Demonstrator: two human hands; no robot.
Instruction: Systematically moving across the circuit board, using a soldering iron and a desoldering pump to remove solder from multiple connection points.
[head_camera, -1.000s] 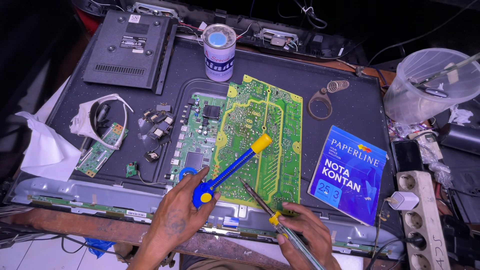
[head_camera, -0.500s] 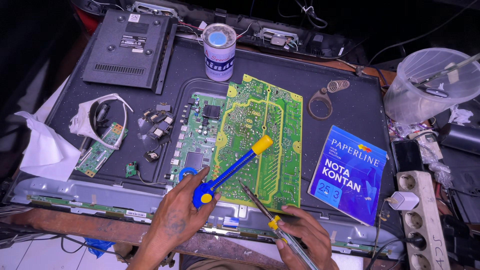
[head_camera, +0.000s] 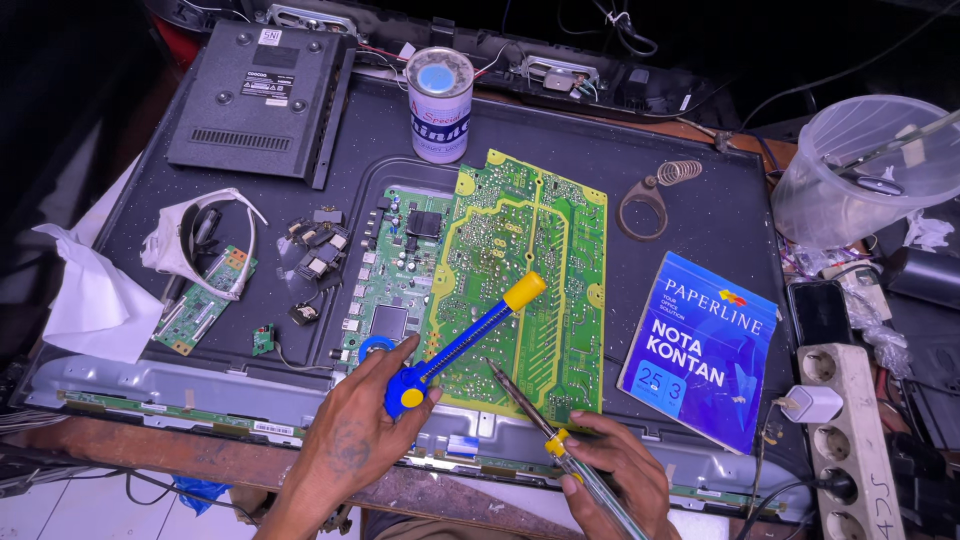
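The left hand (head_camera: 350, 440) is gripping a light, stiff blue pump (head_camera: 465, 335) low down, while the right hand (head_camera: 615, 475) is pinching a thin iron (head_camera: 540, 415) over the breakable green board (head_camera: 520, 270).

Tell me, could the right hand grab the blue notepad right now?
Probably not yet: the right hand is full, gripping the soldering iron. The blue notepad lies close beside it with nothing between them.

Blue notepad (head_camera: 698, 350), white tin can (head_camera: 440, 92), clear plastic tub (head_camera: 860, 170), power strip (head_camera: 850, 440), black cover panel (head_camera: 262, 100).
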